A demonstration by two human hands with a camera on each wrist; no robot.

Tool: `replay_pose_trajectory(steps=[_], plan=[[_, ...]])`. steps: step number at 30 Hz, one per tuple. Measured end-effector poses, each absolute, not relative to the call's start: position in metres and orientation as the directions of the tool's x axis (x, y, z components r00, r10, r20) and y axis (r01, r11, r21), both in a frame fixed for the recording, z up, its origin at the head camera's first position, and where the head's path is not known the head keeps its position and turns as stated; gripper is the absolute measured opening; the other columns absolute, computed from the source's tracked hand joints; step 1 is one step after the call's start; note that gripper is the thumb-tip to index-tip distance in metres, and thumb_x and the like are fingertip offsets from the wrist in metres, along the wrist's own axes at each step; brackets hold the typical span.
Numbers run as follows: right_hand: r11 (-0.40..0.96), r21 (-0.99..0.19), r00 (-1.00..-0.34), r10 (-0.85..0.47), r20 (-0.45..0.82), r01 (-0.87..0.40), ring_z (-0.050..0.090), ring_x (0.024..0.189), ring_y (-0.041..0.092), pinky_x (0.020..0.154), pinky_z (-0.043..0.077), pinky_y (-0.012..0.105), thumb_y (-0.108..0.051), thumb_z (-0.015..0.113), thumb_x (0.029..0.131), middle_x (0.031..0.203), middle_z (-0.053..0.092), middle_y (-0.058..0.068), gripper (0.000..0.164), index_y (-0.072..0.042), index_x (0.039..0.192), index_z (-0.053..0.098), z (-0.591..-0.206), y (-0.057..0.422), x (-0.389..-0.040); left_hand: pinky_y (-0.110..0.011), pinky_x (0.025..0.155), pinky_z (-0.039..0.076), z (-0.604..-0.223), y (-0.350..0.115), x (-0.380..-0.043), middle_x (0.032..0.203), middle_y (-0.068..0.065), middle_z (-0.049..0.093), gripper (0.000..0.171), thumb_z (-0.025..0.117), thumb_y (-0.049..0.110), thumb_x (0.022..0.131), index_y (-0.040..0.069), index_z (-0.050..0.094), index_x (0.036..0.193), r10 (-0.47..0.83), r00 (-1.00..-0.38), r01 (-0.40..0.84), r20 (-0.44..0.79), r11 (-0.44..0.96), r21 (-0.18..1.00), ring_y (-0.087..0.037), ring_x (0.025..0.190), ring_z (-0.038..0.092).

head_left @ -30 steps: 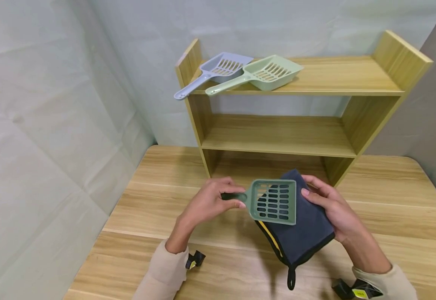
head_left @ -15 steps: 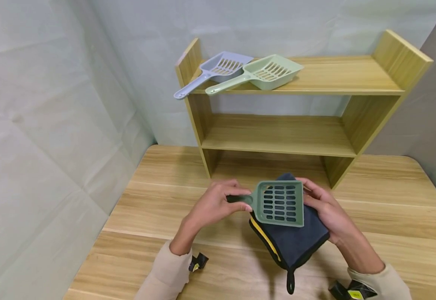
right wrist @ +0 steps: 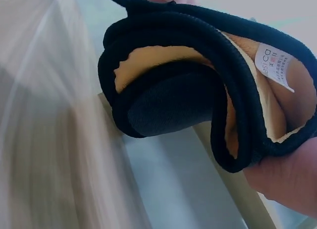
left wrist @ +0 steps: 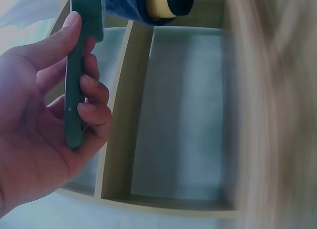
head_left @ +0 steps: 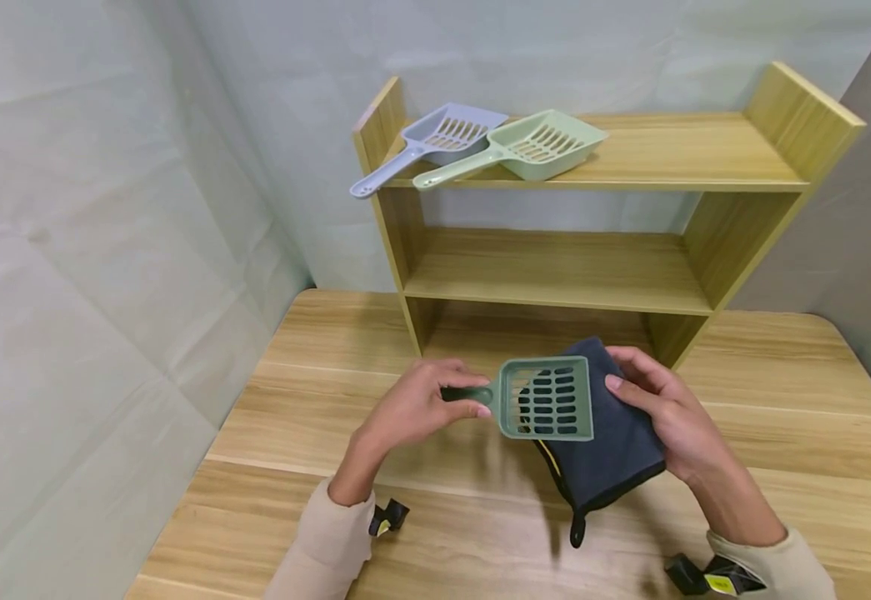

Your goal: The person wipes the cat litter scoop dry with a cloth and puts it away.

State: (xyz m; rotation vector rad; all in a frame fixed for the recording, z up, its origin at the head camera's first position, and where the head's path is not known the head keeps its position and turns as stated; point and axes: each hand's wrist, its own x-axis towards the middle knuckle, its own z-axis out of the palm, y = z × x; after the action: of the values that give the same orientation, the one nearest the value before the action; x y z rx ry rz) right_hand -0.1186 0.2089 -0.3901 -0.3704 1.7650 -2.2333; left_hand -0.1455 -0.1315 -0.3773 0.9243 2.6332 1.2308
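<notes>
A dark green slotted litter scoop [head_left: 548, 398] is held level above the table, its handle [left wrist: 74, 100] gripped by my left hand [head_left: 416, 404] with the thumb laid along it. My right hand [head_left: 675, 412] holds a folded cloth [head_left: 615, 450], dark blue outside with black edging and a hanging loop. The cloth lies behind and under the scoop's slotted pan in the head view; whether the two touch I cannot tell. From the right wrist, the cloth's folds [right wrist: 168, 100] show a yellow-orange inner side and a white label [right wrist: 273, 65].
A wooden shelf unit [head_left: 555, 296] stands at the back of the wood-grain table [head_left: 285, 467]. On its top board lie a lavender litter scoop [head_left: 443, 137] and a pale green litter scoop [head_left: 540, 146], handles jutting past the front edge. A pale cloth wall [head_left: 105, 292] rises at left.
Over the last second the cloth and right hand shifted left, then back right, beneath the scoop. The left hand with the scoop also moved slightly right and returned.
</notes>
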Motion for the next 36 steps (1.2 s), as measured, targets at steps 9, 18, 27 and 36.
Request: replay_pose_trajectory(steps=[9, 18, 27, 36], plan=[[-0.228, -0.973, -0.923, -0.378, 0.071, 0.019, 0.074, 0.092, 0.014, 0.071, 0.064, 0.032, -0.002, 0.049, 0.112, 0.117, 0.067, -0.002, 0.036, -0.021, 0.138, 0.064, -0.385, 0.216, -0.116, -0.024, 0.073, 0.047, -0.375, -0.139, -0.148, 0.104, -0.001, 0.078, 0.034, 0.087, 0.02, 0.091, 0.011, 0.082, 0.123, 0.498, -0.851, 0.456, 0.168, 0.541, 0.707, -0.013, 0.083, 0.057], [-0.228, -0.973, -0.89, -0.434, 0.138, -0.04, 0.075, 0.089, 0.012, 0.071, 0.064, 0.031, 0.008, 0.049, 0.109, 0.121, 0.065, -0.002, 0.034, -0.015, 0.132, 0.061, -0.383, 0.212, -0.112, -0.024, 0.067, 0.046, -0.375, -0.138, -0.151, 0.094, 0.0, 0.073, 0.025, 0.088, 0.019, 0.09, 0.01, 0.083, 0.113, 0.411, -0.88, 0.449, 0.24, 0.551, 0.704, -0.016, 0.077, 0.057], [-0.237, -0.971, -0.907, -0.411, 0.093, 0.008, 0.063, 0.086, 0.004, 0.07, 0.055, 0.019, 0.005, 0.052, 0.108, 0.109, 0.063, -0.007, 0.03, -0.017, 0.126, 0.062, -0.393, 0.196, -0.11, -0.023, 0.068, 0.046, -0.381, -0.127, -0.152, 0.095, -0.005, 0.075, 0.024, 0.09, 0.016, 0.088, 0.007, 0.078, 0.107, 0.384, -0.854, 0.514, 0.35, 0.528, 0.676, -0.018, 0.077, 0.059], [-0.377, -0.922, -0.902, -0.423, 0.091, 0.084, 0.069, 0.094, 0.004, 0.077, 0.059, 0.019, 0.008, 0.051, 0.107, 0.109, 0.07, -0.007, 0.031, -0.016, 0.122, 0.062, -0.401, 0.181, -0.111, -0.024, 0.073, 0.049, -0.386, -0.113, -0.147, 0.094, -0.002, 0.074, 0.024, 0.09, 0.015, 0.087, 0.008, 0.076, 0.105, 0.371, -0.84, 0.538, 0.395, 0.479, 0.694, -0.014, 0.081, 0.059]])
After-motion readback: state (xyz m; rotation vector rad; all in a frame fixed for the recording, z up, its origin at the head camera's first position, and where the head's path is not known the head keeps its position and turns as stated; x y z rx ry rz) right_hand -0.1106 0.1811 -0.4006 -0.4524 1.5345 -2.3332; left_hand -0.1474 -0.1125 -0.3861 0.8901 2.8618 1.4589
